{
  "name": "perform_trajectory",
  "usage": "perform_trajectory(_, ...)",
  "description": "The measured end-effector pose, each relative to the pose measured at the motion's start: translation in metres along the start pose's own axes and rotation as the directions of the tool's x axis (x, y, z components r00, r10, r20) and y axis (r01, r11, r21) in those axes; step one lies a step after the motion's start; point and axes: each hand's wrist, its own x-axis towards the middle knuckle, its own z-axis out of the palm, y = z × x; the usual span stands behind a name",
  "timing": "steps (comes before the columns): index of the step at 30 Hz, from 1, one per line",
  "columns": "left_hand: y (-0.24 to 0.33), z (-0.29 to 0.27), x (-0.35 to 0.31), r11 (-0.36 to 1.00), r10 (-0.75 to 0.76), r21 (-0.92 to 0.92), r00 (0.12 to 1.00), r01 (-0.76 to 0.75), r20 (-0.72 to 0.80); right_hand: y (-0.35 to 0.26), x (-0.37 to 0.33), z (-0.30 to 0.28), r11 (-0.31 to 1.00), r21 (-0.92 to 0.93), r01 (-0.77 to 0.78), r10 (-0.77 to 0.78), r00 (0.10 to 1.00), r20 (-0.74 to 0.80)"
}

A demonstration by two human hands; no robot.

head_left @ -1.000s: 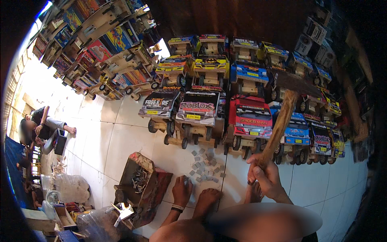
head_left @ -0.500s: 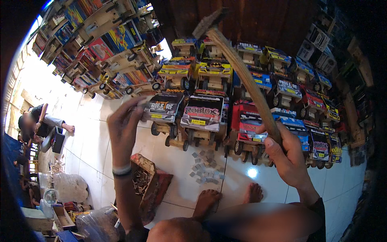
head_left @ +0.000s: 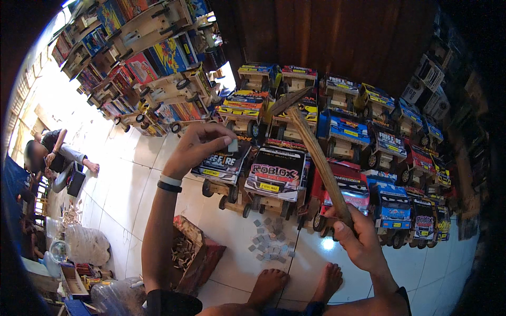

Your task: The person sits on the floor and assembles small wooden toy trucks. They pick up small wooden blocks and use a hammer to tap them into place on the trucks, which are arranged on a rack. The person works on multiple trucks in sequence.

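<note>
My left hand (head_left: 196, 151) is raised over the front row of toy trucks, its thumb and fingers pinching a small flat grey square (head_left: 233, 146). Just beneath it sits a black toy truck (head_left: 224, 164) with a printed front and a yellow plate. In my right hand (head_left: 359, 239) is a hammer (head_left: 322, 164), gripped low on its wooden handle, the metal head up and tilted leftward before the trucks. Similar grey squares (head_left: 271, 240) lie scattered on the floor between my feet and the trucks.
Several rows of colourful wooden toy trucks (head_left: 343, 131) fill the floor ahead. More trucks are stacked (head_left: 158, 58) at upper left. A red-brown box (head_left: 211, 263) of small wooden pieces stands by my left forearm. Another person (head_left: 58, 152) sits far left, near plastic bags (head_left: 89, 245).
My left hand has come right and turned, bringing the grey square into clear view above the black truck. The hammer's head has dropped lower in the picture. The view has shifted slightly.
</note>
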Motion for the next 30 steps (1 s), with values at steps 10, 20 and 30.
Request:
perform_trajectory(10,0.000,0.002,0.016,0.997,-0.068,0.030,0.986,0.064,0.153,-0.001,-0.004,0.008,0.988,-0.153,-0.016,0.026,0.998,0.065)
perform_trajectory(20,-0.001,0.005,0.011,0.994,-0.074,0.091,0.991,0.064,0.108,-0.012,-0.001,0.025,0.892,-0.398,0.214,-0.188,0.977,0.103)
perform_trajectory(30,-0.020,0.005,0.014,0.999,-0.044,0.005,0.994,0.043,0.104,-0.008,0.007,0.043,0.809,-0.490,0.324,-0.261,0.945,0.195)
